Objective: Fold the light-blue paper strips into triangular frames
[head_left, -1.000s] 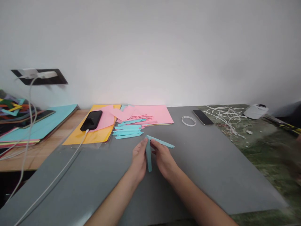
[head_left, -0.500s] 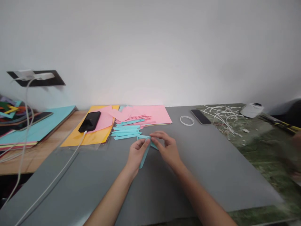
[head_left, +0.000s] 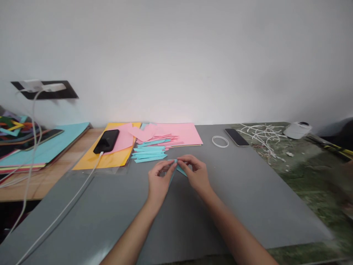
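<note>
Beside the pile of blue strips [head_left: 150, 152] on the worktop [head_left: 110, 213], our left hand [head_left: 159, 181] and right hand [head_left: 198, 175] pinch the folded blue paper [head_left: 181, 170], probably light and easily creased, best held by its joined top corner.

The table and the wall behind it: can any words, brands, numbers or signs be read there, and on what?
No text can be read anywhere.
White plugs: any print is too small and blurred to read.
Black phone on the charging cable: dark screen, no legible text.
Phone by the white ring: likewise.
Blue strips and pink sheets: no writing can be made out.
</note>
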Demonstrator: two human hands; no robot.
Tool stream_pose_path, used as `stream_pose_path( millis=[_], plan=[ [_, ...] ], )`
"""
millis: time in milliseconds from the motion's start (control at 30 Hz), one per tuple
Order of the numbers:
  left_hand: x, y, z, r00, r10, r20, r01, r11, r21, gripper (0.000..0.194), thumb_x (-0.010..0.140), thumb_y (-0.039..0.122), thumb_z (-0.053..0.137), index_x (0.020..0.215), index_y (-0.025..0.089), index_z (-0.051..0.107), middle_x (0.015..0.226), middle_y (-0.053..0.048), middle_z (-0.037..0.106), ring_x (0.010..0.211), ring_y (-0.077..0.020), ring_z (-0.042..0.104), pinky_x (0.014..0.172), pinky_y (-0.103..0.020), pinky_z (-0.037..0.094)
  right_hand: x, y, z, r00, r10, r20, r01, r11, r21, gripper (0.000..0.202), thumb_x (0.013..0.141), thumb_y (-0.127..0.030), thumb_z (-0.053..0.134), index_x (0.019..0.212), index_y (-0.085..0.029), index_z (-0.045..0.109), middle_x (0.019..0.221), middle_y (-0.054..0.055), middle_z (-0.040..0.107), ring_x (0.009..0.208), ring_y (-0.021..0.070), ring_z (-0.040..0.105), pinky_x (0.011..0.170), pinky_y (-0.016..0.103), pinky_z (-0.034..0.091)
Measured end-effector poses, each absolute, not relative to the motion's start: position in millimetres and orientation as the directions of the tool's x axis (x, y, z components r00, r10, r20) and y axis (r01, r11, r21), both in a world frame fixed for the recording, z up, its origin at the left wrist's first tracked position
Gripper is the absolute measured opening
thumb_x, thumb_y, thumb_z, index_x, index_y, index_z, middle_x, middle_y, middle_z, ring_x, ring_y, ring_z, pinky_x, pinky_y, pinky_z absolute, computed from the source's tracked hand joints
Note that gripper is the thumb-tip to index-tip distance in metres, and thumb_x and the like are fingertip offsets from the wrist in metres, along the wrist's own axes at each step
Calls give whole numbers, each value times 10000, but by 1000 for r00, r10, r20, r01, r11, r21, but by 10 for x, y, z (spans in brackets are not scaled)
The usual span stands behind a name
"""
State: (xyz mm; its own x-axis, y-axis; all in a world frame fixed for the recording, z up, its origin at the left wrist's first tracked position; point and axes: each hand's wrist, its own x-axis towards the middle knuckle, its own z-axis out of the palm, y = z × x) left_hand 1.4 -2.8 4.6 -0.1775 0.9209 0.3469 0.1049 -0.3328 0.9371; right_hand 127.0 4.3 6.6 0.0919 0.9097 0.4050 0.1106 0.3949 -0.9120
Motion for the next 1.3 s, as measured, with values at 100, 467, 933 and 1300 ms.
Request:
stream_pose_path(
  millis=[100, 467, 933, 1300],
  plan=[
    [-5, -29, 49, -178, 897, 405, 146, -383, 912, 158, 702, 281, 658, 823, 197, 713, 817, -48, 663, 768, -150, 607, 703, -259, 490, 1269, 69, 10, 66, 924, 377, 47, 374, -926, 101, 747, -275, 615, 793, -216, 683, 809, 31, 667, 779, 157, 599, 697, 280, 458],
    [7, 7, 47, -176, 944, 278, -81, -295, 952, 215, 628, 264, 719, 832, 197, 717, 926, -41, 570, 702, -93, 570, 661, -225, 487, 1256, 58, -22, 98, 929, 358, 55, 354, -934, 80, 723, -251, 623, 764, -209, 677, 787, 28, 658, 762, 156, 598, 687, 285, 461],
    [4, 22, 60, -103, 979, 176, -217, -195, 956, 144, 615, 223, 725, 753, 181, 720, 785, -32, 645, 803, -137, 592, 785, -274, 466, 1231, 47, 3, 108, 907, 406, 38, 404, -914, 82, 720, -257, 629, 757, -208, 684, 784, 34, 655, 758, 159, 601, 726, 302, 471],
    [-4, 18, 99, -71, 975, 209, -153, -217, 964, 178, 661, 283, 688, 798, 171, 711, 1028, -98, 675, 993, -212, 603, 904, -376, 455, 1241, 32, 30, 92, 904, 417, 63, 413, -909, 86, 727, -268, 627, 758, -211, 683, 781, 38, 663, 766, 165, 612, 738, 311, 481]
  ],
)
